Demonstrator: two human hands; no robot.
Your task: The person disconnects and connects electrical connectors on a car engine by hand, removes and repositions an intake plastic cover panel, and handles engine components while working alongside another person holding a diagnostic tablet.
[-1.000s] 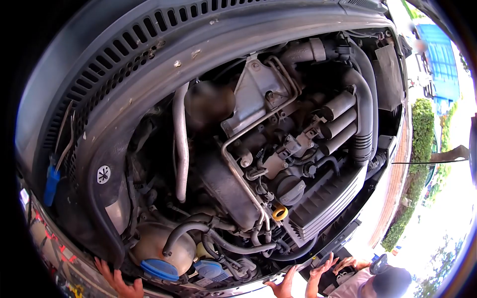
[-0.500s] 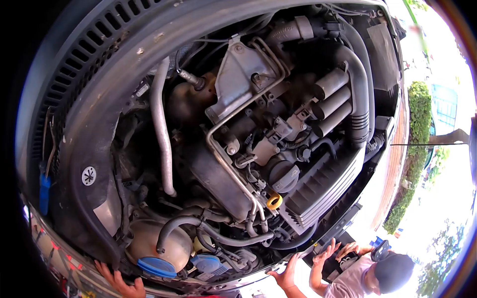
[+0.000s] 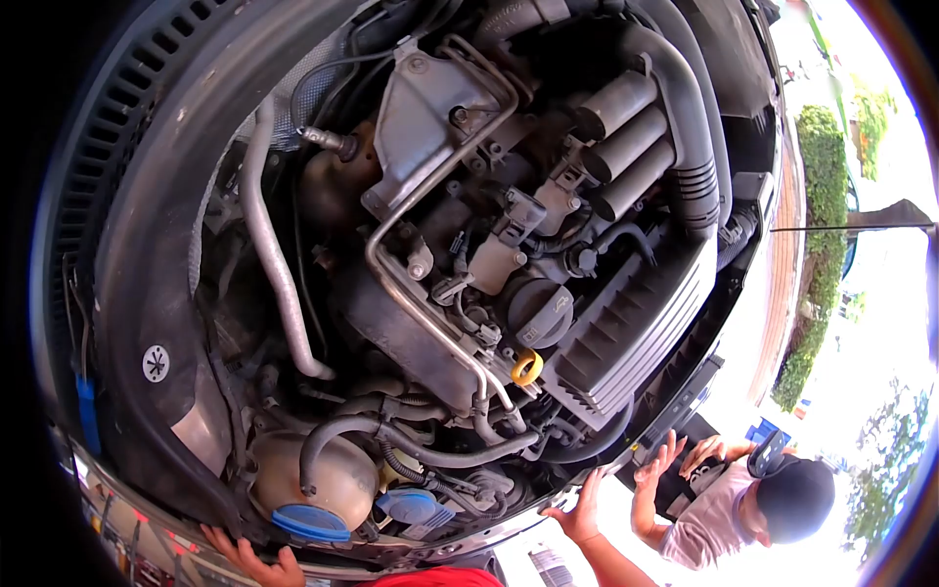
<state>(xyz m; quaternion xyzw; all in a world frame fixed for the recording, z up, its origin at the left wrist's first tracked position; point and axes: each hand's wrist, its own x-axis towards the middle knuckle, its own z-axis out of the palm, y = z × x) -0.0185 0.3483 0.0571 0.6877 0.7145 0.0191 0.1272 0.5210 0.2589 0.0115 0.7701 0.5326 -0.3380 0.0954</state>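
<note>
My left hand (image 3: 252, 562) rests on the fender edge at the bottom left, fingers spread and holding nothing. It is nearest the engine coolant reservoir (image 3: 333, 470) with its blue cap (image 3: 311, 523). Farther right, my right hand (image 3: 581, 511) is at the same edge, thumb and fingers apart and nothing in them. Between my hands, inside the edge, sits a second blue cap (image 3: 411, 506). The engine lies uncovered beyond, with a black oil filler cap (image 3: 541, 313) and a yellow dipstick loop (image 3: 526, 368).
A person in a dark cap (image 3: 797, 499) stands at the lower right, with one raised hand (image 3: 655, 462) near the car's front corner. A blue-handled tool (image 3: 87, 411) lies by the cowl vents at left. A hedge (image 3: 817, 245) runs beyond the front.
My view has shifted and moved closer, so the engine appears larger and farther up and left. Both my hands stay at the fender edge. More of my red garment shows.
</note>
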